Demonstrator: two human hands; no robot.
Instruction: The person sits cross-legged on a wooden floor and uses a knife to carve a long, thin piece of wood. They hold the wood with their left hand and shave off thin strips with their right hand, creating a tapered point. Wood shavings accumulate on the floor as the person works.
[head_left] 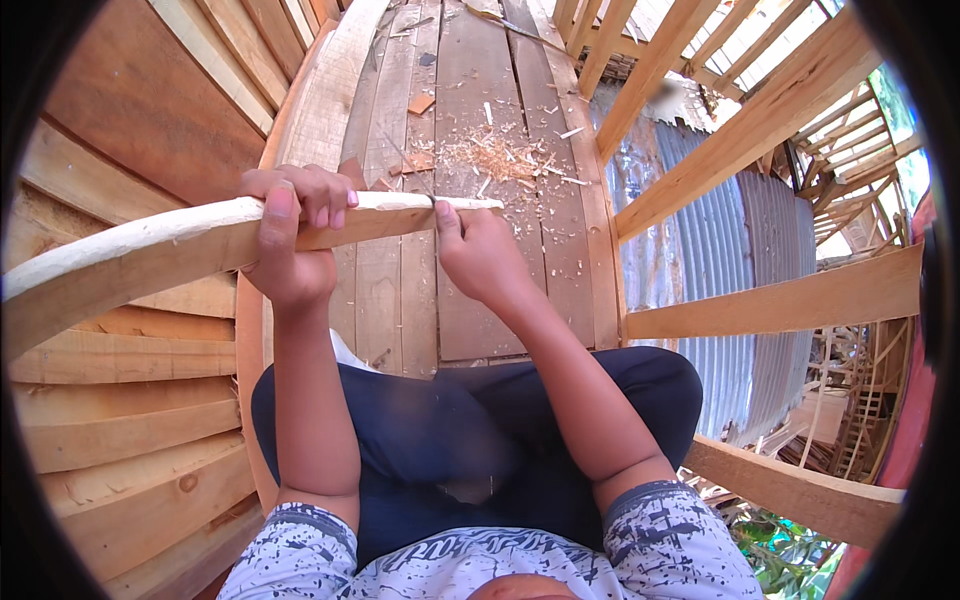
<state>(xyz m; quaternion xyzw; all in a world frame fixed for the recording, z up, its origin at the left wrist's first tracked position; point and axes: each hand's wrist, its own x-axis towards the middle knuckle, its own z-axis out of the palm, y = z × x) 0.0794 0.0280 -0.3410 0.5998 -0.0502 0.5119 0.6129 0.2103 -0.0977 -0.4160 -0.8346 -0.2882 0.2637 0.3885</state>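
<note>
A long wooden board, its upper edge pale and freshly cut, runs from the left rim across in front of me. My left hand is wrapped round it, with the thumb and fingers over the top edge. Near the board's right end, my right hand is closed in a fist against the edge. From this fist a thin, dark knife blade points away from me beyond the board. The knife's handle is hidden inside the fist.
Wood shavings and small offcuts lie on the plank floor. Slatted wooden walls rise at the left. At the right, rails border the floor, with corrugated metal sheets beyond and below.
</note>
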